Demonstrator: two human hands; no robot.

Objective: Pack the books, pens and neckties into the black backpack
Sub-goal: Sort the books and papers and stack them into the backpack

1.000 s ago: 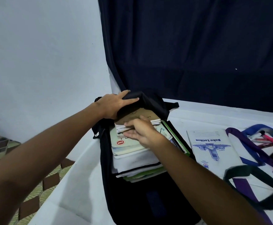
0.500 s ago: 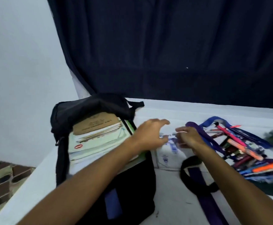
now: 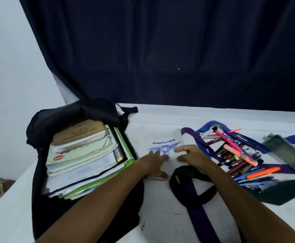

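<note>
A dark curtain backs the white desk (image 3: 160,216). Both hands lie flat and unclenched on the book (image 3: 162,141), left hand (image 3: 154,161) beside right hand (image 3: 191,155); the backpack (image 3: 43,199) sits just left, nearer the left hand.

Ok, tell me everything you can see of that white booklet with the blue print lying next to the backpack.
The white booklet is thin and paper-covered, with blue lettering reading "Buku Latihan" and a blue drawing below it, both upside down from this view. It lies flat and closed on the white table, between the black backpack and the purple necktie. The left hand rests on its near part; the right hand touches its right edge. Its near end is hidden.
</note>
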